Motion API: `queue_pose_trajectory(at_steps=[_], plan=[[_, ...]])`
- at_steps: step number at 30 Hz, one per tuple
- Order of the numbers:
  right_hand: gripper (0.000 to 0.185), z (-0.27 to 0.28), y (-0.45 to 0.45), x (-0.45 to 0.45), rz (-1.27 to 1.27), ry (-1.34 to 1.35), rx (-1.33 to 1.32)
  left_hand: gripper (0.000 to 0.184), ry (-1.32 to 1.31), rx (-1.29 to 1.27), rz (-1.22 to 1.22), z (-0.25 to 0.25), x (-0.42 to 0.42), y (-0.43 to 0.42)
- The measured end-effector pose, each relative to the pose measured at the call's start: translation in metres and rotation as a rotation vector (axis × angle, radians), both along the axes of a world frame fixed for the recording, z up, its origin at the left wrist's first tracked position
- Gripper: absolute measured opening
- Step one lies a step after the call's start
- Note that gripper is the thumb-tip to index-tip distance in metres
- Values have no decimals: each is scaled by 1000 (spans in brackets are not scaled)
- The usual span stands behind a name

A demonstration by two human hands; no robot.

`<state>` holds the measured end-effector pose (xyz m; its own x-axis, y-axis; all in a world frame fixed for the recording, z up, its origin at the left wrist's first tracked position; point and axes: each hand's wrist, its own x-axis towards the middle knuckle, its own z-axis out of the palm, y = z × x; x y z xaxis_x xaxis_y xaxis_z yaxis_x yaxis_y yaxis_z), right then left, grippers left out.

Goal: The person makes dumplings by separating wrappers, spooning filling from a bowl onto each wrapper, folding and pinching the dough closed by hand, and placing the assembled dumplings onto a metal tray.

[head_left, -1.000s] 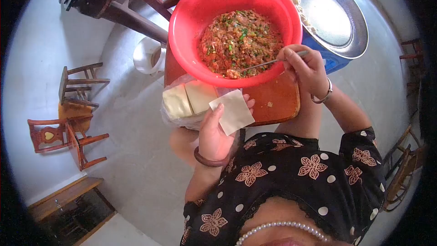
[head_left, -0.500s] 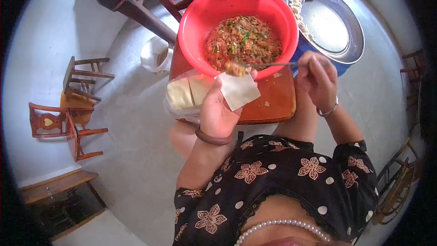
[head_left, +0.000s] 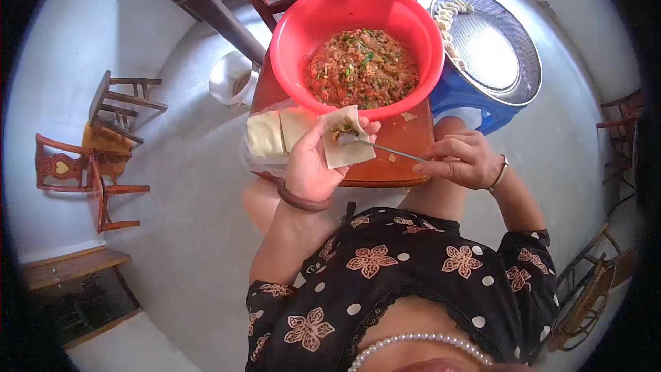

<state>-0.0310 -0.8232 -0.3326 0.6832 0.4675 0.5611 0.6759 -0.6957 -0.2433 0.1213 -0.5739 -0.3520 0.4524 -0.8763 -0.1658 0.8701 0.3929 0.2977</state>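
Observation:
My left hand [head_left: 315, 165] holds a square dumpling wrapper [head_left: 348, 155] on its palm and fingers, with the wrapper's far edge bent upward. A small lump of chopped filling [head_left: 342, 128] lies on the wrapper. In my right hand [head_left: 463, 158] is the thin handle of a metal spoon [head_left: 389, 149], whose tip touches the filling. Just beyond, a red basin [head_left: 289, 62] contains a mound of chopped filling [head_left: 365, 69] with green bits. Stacked wrappers [head_left: 267, 135] in a clear plastic bag lie left of my left hand.
The basin and bag rest on a wooden chair seat [head_left: 385, 173]. To the right, a round mesh sieve [head_left: 492, 48] with a row of folded dumplings [head_left: 449, 31] sits on a blue stool [head_left: 458, 102]. A white bucket [head_left: 231, 77] and small wooden chairs [head_left: 96, 179] stand at left.
The spoon has come down from above the basin's near rim onto the wrapper, leaving filling there. My right hand has lowered, and the wrapper has bent up around the filling.

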Motion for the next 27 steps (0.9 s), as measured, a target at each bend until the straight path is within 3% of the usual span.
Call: queue_pose_trajectory(at_steps=[22, 24, 27], plan=[[35, -7, 14, 0, 71, 17, 164, 47, 23, 132, 113, -13, -14, 13], [33, -3, 18, -1, -2, 36, 191, 47, 20, -3, 96, -20, -15, 13], [35, -11, 17, 0, -15, 59, 208, 48, 5, -7, 115, -22, -15, 11]])
